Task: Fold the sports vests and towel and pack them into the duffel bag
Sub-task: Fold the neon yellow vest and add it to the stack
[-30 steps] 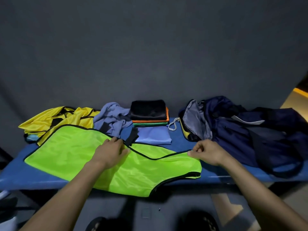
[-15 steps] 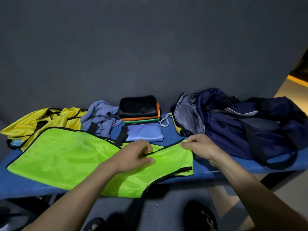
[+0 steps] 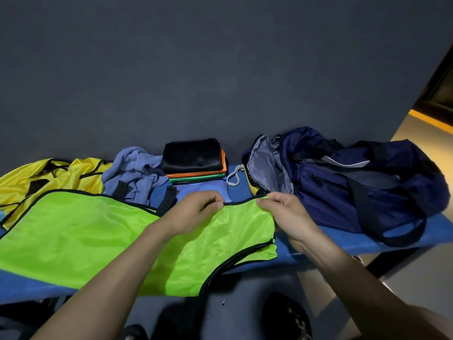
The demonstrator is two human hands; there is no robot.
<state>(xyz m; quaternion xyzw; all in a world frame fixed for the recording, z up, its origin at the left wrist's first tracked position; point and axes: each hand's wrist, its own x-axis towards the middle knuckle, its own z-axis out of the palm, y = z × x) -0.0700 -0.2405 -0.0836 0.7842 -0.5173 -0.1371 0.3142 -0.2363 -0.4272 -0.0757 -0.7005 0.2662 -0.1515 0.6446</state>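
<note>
Dark grey wall backed a blue padded table [image 3: 318,244]. Left hand [image 3: 193,212] and right hand [image 3: 284,212] each pinched the black-trimmed top edge of the lime-green mesh sports vest [image 3: 73,231], spread flat beneath them. Fabric judged light, limp, slippery; best held at the hem.

Green vest [image 3: 81,231] shiny mesh cloth; duffel [image 3: 355,190] matt nylon-like fabric

2 bare forearms, no sleeves; dark shoes below.

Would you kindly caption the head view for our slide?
Both hands, left and right, pinch the green vest's edge beside the duffel.
</note>
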